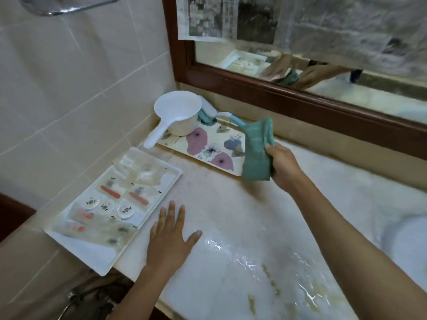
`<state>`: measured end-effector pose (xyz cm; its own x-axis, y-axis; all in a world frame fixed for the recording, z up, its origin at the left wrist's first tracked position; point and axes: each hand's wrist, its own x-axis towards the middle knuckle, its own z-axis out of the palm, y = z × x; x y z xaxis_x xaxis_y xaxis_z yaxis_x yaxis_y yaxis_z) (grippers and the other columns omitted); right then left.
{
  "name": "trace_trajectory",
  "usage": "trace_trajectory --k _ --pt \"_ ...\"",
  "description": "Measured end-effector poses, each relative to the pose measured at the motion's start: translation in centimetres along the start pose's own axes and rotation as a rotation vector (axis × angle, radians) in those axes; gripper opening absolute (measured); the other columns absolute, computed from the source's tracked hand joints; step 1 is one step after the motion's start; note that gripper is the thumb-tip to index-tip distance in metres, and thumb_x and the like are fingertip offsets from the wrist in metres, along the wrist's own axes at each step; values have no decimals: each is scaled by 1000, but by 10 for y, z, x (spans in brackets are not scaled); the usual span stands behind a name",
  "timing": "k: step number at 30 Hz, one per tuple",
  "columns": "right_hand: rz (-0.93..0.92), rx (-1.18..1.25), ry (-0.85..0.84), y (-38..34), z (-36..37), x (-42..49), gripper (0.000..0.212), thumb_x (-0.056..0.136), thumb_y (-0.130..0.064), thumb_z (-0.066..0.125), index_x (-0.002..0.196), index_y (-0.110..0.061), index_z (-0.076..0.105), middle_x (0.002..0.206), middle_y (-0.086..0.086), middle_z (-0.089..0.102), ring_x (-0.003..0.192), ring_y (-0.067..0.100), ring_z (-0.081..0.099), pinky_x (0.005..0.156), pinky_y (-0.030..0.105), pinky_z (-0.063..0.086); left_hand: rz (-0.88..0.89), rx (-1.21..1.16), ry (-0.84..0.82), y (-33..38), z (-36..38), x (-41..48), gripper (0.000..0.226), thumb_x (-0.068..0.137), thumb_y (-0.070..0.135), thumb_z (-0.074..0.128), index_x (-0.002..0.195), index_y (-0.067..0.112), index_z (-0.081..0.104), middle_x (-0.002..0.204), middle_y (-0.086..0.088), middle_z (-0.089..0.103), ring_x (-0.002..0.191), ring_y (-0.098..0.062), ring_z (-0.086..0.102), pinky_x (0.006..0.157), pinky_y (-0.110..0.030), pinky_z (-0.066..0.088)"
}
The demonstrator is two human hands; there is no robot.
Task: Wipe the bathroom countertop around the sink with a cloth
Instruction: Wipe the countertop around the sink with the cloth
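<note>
My right hand (283,166) holds a folded green cloth (257,150) upright, lifted just above the pale marble countertop (231,204) near the floral tray. My left hand (169,236) lies flat on the countertop with its fingers spread, beside the white tray. Water shines on the near part of the countertop, with yellowish smears by the front edge. The rim of the white sink (406,239) shows at the right edge.
A white tray of wrapped toiletries (111,209) overhangs the counter's left end. A floral tray (208,146) at the back carries a white ladle (178,116) and a teal brush (208,113). A wood-framed mirror (300,98) with newspaper taped on it runs behind.
</note>
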<state>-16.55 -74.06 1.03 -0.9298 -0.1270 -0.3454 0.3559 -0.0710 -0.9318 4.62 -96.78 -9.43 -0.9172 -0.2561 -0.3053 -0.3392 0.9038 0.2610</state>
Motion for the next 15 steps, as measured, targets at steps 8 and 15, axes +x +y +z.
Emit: trace_trajectory --k 8,15 --pt "-93 -772 493 38 -145 -133 24 100 -16 42 113 -14 62 88 18 60 80 28 51 63 32 34 -19 -20 74 13 -2 -7 85 90 72 26 156 26 -3 161 4 -20 149 -20 -14 120 -42 3" --pt "109 -1332 288 131 -156 -163 58 99 -41 37 150 -18 21 155 9 25 143 34 16 110 42 24 -26 -62 115 12 1 -7 82 90 65 39 155 24 12 164 3 -8 150 -20 -7 120 -44 5"
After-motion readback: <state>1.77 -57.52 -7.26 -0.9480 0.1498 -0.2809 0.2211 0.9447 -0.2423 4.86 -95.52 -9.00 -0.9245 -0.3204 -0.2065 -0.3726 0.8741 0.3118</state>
